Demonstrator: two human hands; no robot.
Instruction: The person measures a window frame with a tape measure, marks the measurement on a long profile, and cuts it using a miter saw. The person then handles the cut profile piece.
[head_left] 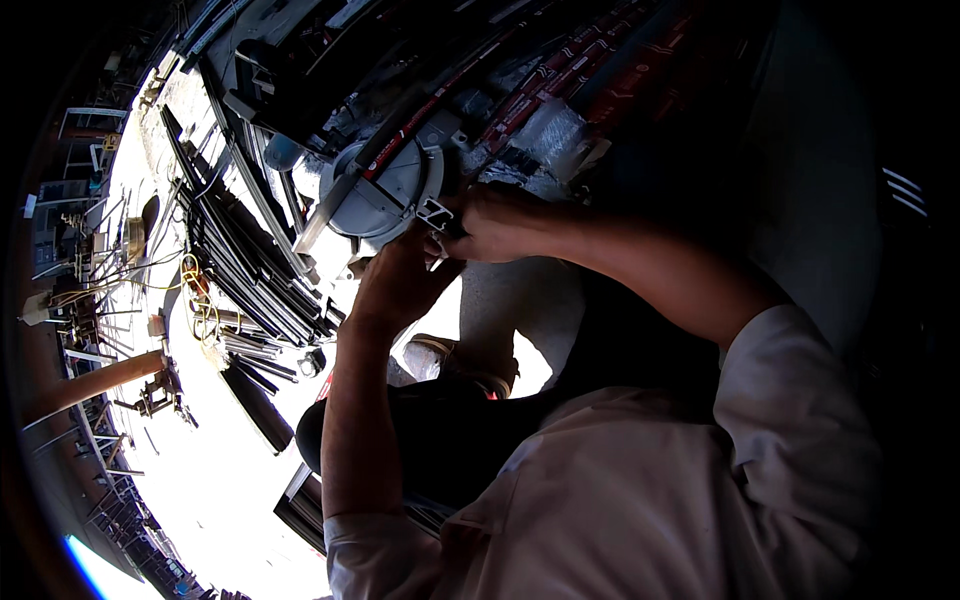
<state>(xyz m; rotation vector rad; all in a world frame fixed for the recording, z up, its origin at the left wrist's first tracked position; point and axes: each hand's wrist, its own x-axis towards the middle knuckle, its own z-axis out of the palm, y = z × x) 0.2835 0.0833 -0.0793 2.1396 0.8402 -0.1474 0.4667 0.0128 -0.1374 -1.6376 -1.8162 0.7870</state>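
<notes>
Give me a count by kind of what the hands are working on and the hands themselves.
Hands: 2, left hand and right hand
Round grey saw guard: 1
Short pale metal profile piece at the fingertips: 1
Total: 4

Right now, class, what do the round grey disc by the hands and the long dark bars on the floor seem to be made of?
The round disc looks like grey metal, matt with a bright rim, though moulded plastic is possible. The long bars look like dark coated metal, probably aluminium: thin, straight, with glinting edges.
</notes>
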